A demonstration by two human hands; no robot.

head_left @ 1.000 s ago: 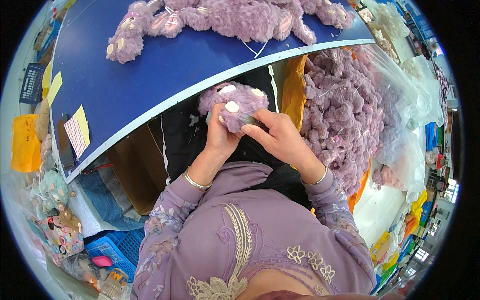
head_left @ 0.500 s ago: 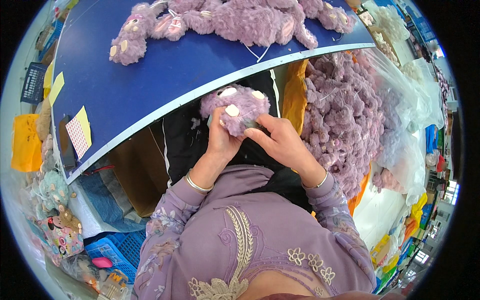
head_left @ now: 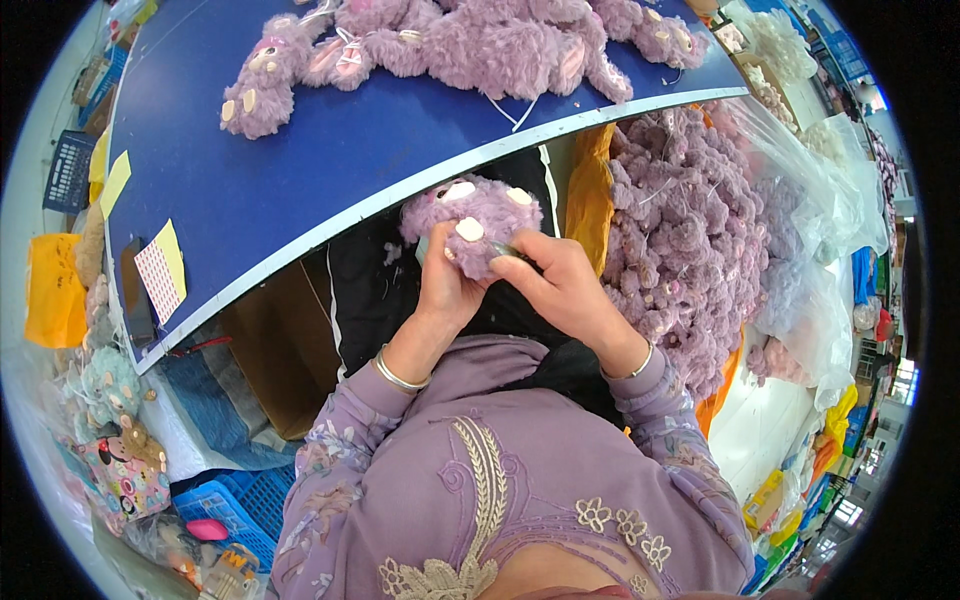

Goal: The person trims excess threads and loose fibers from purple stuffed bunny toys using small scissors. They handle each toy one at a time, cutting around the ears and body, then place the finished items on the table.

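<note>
A fluffy purple plush toy (head_left: 495, 212) with pale oval pads lies above my lap, just below the table's edge. My left hand (head_left: 447, 285) grips its near left side, thumb pressed up beside one pad. At the toy's lower right, my right hand (head_left: 565, 285) is closed, thumb and forefinger pinched together. A small dark sliver shows at those fingertips against the fur; its kind cannot be made out. My fingers hide the toy's near underside.
Several purple plush toys (head_left: 490, 50) lie along the far side of the blue table (head_left: 300, 160). On my right, an orange-lined sack holds a heap of purple plush pieces (head_left: 685, 240). Stickers on a sheet (head_left: 160, 272) sit at the table's left; a blue basket (head_left: 235, 505) stands lower left.
The toy and both hands stay nearly in place. My right fingertips shift slightly against the fur, and the dark sliver there shows more clearly. The whole view has tilted a little.
</note>
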